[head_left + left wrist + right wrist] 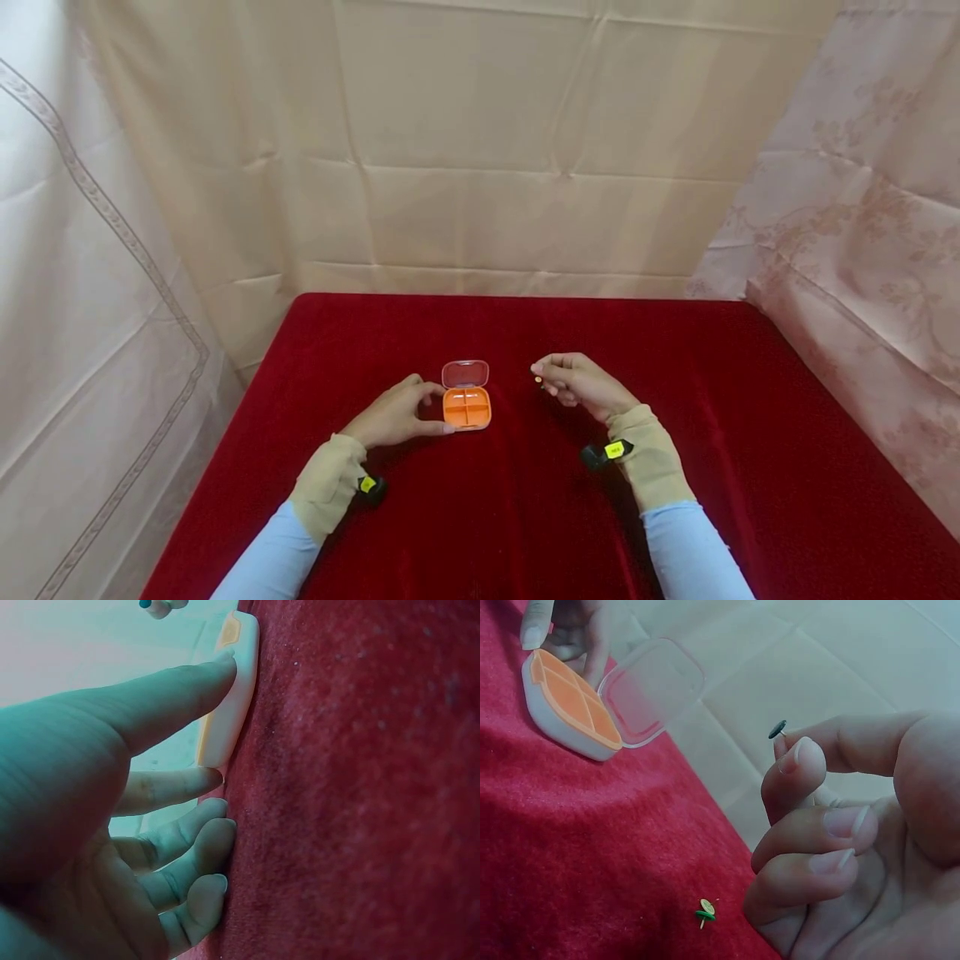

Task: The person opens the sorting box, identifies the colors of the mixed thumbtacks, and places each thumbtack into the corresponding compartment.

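An orange and white pill box (467, 408) with four-way dividers lies on the red cloth, its clear lid (465, 374) raised at the back. My left hand (401, 412) holds the box at its left side, thumb at the front corner and index fingertip at the back corner. To the right of the box, my right hand (576, 383) pinches a dark-headed thumbtack (778, 730) between thumb and index finger, other fingers curled. A green thumbtack (705, 915) and a yellow thumbtack (708, 905) lie together on the cloth below that hand.
Red velvet cloth (480, 517) covers the table. A beige curtain (480, 167) hangs behind its back edge, with patterned curtains at the left (97, 275) and right (862, 225).
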`<state>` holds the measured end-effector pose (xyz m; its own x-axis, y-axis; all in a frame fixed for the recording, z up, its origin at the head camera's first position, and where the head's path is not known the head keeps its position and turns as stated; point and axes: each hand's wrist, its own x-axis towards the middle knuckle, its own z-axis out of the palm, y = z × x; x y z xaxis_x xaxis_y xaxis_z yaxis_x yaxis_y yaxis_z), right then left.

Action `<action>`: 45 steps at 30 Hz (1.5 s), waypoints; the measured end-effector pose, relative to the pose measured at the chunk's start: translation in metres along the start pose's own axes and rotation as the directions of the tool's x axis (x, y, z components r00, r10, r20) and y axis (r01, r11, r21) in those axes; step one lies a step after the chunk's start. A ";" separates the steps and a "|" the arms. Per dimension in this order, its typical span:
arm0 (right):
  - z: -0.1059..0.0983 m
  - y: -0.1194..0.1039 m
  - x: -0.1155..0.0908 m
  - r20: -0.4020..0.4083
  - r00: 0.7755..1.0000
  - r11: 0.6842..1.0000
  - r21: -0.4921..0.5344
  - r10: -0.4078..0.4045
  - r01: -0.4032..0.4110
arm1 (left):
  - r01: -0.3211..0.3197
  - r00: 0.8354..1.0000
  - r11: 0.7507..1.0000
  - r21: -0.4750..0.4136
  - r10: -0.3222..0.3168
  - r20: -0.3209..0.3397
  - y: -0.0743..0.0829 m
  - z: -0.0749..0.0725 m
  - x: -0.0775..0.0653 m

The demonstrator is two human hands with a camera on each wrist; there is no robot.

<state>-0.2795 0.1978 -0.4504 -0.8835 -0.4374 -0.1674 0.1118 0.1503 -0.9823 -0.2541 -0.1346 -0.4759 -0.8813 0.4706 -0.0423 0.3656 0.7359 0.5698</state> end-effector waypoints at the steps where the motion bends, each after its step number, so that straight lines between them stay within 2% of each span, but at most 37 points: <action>1: 0.001 0.000 0.002 0.008 1.000 1.000 -0.006 -0.003 0.003 | 0.004 1.000 1.000 0.003 -0.004 -0.002 -0.001 -0.001 -0.001; 11: 0.000 0.003 0.011 0.047 0.999 0.998 -0.053 -0.010 0.013 | 0.023 1.000 1.000 -0.002 -0.023 -0.013 0.000 0.001 -0.006; 15: -0.004 0.005 0.009 0.041 0.999 0.999 -0.053 -0.004 0.006 | 0.015 1.000 1.000 -0.013 -0.015 -0.013 0.002 0.002 -0.003; 20: -0.012 0.008 0.001 0.021 1.000 0.999 -0.053 0.003 -0.002 | 0.002 1.000 1.000 -0.017 -0.002 0.017 0.008 0.006 0.003; 31: -0.022 0.012 -0.008 0.026 1.000 0.996 -0.086 -0.011 0.013 | -0.016 0.999 1.000 -0.007 0.016 0.040 0.018 0.012 0.013; 36: -0.022 0.011 -0.004 0.056 0.998 0.995 -0.102 -0.014 0.020 | 0.010 0.999 1.000 0.001 -0.010 0.031 0.018 0.013 0.014; 45: -0.022 0.012 -0.009 0.015 1.000 0.997 -0.076 0.002 -0.001 | -0.008 0.999 1.000 0.001 0.008 0.043 0.023 0.011 0.019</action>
<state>-0.2800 0.2235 -0.4591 -0.8764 -0.4501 -0.1711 0.0781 0.2178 -0.9729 -0.2591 -0.1033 -0.4724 -0.8645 0.4972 -0.0734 0.3729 0.7325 0.5696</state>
